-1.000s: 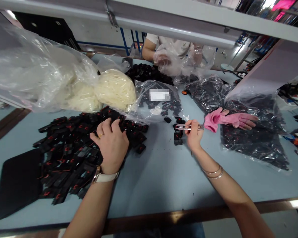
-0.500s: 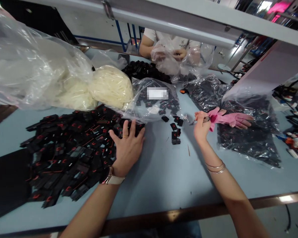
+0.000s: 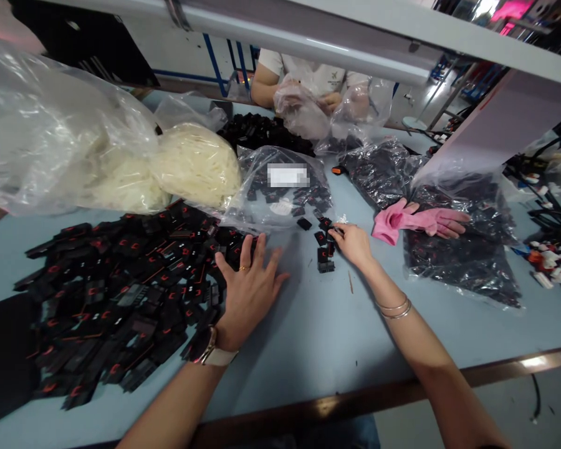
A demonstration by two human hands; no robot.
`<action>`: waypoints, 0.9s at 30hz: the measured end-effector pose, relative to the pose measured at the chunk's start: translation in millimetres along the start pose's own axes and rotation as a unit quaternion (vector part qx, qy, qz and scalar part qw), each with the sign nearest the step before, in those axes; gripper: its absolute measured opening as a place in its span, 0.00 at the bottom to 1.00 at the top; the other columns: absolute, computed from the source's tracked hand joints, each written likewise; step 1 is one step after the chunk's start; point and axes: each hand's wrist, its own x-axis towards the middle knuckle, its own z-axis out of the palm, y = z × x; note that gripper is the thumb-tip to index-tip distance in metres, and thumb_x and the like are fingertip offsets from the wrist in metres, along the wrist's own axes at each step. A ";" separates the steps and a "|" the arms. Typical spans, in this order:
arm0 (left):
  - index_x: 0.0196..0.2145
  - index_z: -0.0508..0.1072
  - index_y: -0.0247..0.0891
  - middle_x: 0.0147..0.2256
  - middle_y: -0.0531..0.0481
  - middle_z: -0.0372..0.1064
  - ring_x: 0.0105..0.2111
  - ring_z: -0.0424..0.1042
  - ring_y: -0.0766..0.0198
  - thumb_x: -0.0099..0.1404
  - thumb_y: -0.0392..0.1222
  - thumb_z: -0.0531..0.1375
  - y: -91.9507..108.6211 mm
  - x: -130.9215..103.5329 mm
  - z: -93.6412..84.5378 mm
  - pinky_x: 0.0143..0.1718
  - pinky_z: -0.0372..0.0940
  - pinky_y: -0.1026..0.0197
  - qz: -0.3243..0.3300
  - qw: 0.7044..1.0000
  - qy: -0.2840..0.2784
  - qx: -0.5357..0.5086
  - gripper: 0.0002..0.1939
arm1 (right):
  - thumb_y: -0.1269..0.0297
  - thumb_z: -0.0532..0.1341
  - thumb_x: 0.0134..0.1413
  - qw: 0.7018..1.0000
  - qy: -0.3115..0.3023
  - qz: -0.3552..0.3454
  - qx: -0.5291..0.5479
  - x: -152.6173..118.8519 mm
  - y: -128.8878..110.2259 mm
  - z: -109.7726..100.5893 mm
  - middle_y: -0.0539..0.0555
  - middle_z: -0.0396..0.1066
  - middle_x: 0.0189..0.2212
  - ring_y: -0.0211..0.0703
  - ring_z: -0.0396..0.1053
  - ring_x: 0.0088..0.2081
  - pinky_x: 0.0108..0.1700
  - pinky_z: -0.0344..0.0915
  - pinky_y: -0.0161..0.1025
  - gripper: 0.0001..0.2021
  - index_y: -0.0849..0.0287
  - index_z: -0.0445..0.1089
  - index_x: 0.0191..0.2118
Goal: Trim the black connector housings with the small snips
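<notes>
My left hand (image 3: 251, 293) is spread, palm down, at the right edge of a wide pile of black plastic parts (image 3: 135, 293) with red marks; it grips nothing visible. My right hand (image 3: 353, 246) has thumb and index finger pinched at the small group of black parts (image 3: 322, 238) in the middle of the table. One small black piece seems to be between those fingertips. Behind this group lies a clear bag (image 3: 283, 206) of black parts with a white label. Pink gloves (image 3: 418, 222) rest to the right of my right hand.
Bags of pale yellow pieces (image 3: 196, 165) stand at the back left. Bags of dark parts (image 3: 462, 262) lie on the right, with cables beyond. A black tray (image 3: 7, 355) is at the left edge. Across the table (image 3: 290, 368), a person (image 3: 308, 81) handles clear plastic.
My right hand has left the pink gloves and moved left to the small black parts; the metal tool seen in it before is out of sight. My left hand has shifted slightly right, still spread.
</notes>
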 end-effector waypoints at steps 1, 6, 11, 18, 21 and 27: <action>0.54 0.65 0.41 0.63 0.34 0.48 0.63 0.43 0.38 0.63 0.43 0.56 -0.4 0.1 0.1 0.53 0.31 0.21 -0.002 1.000 0.003 0.001 0.21 | 0.58 0.58 0.56 1.000 -0.011 -0.004 0.023 1.0 1.1 -0.7 0.56 0.75 0.30 0.43 0.69 0.30 0.32 0.57 0.36 0.12 0.56 0.75 0.40; 0.52 0.66 0.40 0.59 0.35 0.57 0.61 0.51 0.41 0.65 0.42 0.54 -2.0 1.6 0.5 0.54 0.31 0.23 0.016 0.999 0.010 -0.030 0.18 | 0.60 0.61 0.49 0.980 0.001 0.035 0.193 1.7 1.7 -9.9 0.49 0.69 0.22 0.37 0.62 0.24 0.30 0.56 0.34 0.10 0.60 0.73 0.35; 0.54 0.63 0.36 0.46 0.39 0.72 0.45 0.71 0.52 0.68 0.42 0.49 -0.1 1.2 -0.8 0.57 0.35 0.28 0.066 0.992 0.030 -0.103 0.18 | 0.60 0.63 0.43 0.915 -0.124 -0.006 0.383 -16.5 -28.7 -22.2 0.48 0.68 0.24 0.32 0.59 0.23 0.28 0.57 0.32 0.13 0.62 0.72 0.35; 0.39 0.70 0.34 0.32 0.46 0.74 0.33 0.73 0.58 0.68 0.39 0.50 -2.7 0.4 1.1 0.57 0.46 0.34 0.097 0.989 0.059 -0.097 0.11 | 0.66 0.62 0.43 0.883 -0.254 -0.070 0.388 -36.7 -60.2 -16.1 0.49 0.71 0.28 0.31 0.60 0.24 0.28 0.57 0.31 0.09 0.61 0.73 0.34; 0.39 0.70 0.33 0.33 0.45 0.73 0.34 0.72 0.58 0.68 0.39 0.50 -3.7 1.3 5.4 0.50 0.62 0.46 0.147 0.981 0.029 -0.126 0.11 | 0.62 0.61 0.46 0.931 -0.171 -0.042 0.320 -24.8 -40.2 -16.4 0.50 0.72 0.26 0.33 0.62 0.24 0.28 0.57 0.32 0.11 0.61 0.74 0.36; 0.36 0.70 0.34 0.37 0.44 0.72 0.35 0.71 0.59 0.68 0.44 0.50 -1.4 0.7 10.4 0.35 0.68 0.58 0.201 0.968 -0.024 -0.148 0.13 | 0.63 0.55 0.55 0.992 0.063 0.087 0.070 5.2 15.3 -26.2 0.55 0.75 0.31 0.41 0.69 0.32 0.35 0.60 0.35 0.13 0.62 0.75 0.38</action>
